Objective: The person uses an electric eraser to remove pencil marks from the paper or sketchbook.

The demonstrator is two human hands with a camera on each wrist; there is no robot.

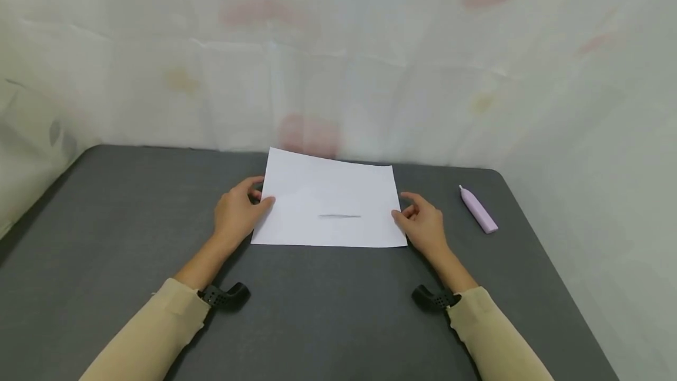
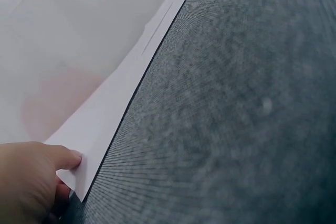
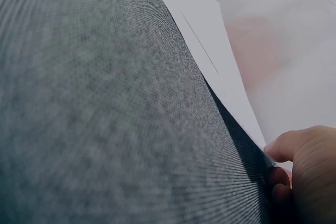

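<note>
Paper lies flat at the middle of our dark grey table, a white sheet with a short grey pencil stroke near its lower middle. Our left hand pinches the sheet's edge at nine o'clock, thumb on top and fingers curled at the margin, while our right hand pinches the opposite edge at three o'clock in the same way. Further out at three o'clock, well apart from the sheet, a lilac pen-shaped eraser rests on the table.
</note>
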